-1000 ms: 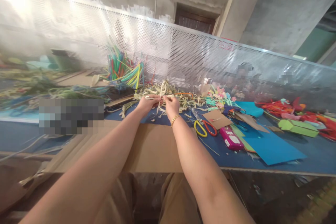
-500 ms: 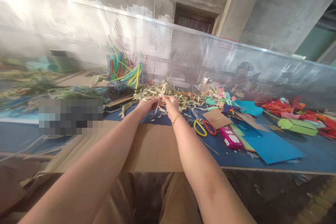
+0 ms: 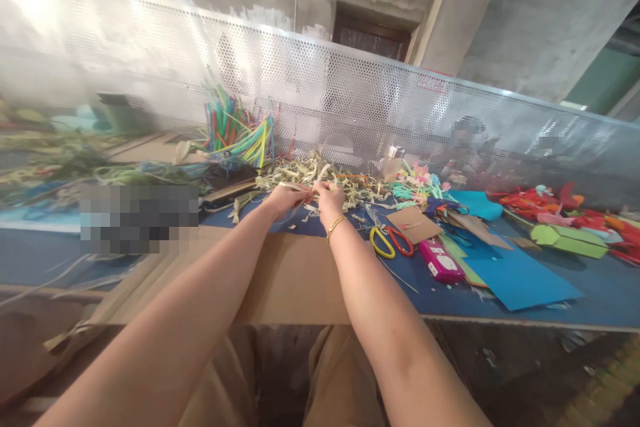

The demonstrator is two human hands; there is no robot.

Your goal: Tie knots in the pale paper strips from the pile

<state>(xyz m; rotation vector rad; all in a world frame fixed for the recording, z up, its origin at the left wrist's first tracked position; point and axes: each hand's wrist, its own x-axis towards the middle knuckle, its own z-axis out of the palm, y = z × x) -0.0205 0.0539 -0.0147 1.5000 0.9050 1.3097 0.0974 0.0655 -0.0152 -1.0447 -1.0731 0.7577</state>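
My left hand (image 3: 287, 197) and my right hand (image 3: 329, 197) meet fingertip to fingertip over the near edge of a heap of pale green, curled strips (image 3: 280, 175). Both are closed in a pinch. A pale strip (image 3: 324, 173) rises just above my right fingers, which seem to grip it. Something light also shows along the top of my left fingers, like part of a strip. What lies between the fingertips is mostly hidden. Below my wrists a sheet of brown cardboard (image 3: 295, 280) lies along the table's front edge.
Right of my hands lie yellow-and-red-handled scissors (image 3: 383, 242), a magenta box (image 3: 440, 261) and blue sheets (image 3: 525, 277). A capped jar (image 3: 394, 163) stands behind the heap. Colourful stems (image 3: 235, 130) stand back left. A perforated metal screen (image 3: 300, 80) borders the table's far side.
The pale strip that stood up between my fingertips now shows bent above my right hand. My hands stay close together in nearly the same place, with the right fingers more curled.
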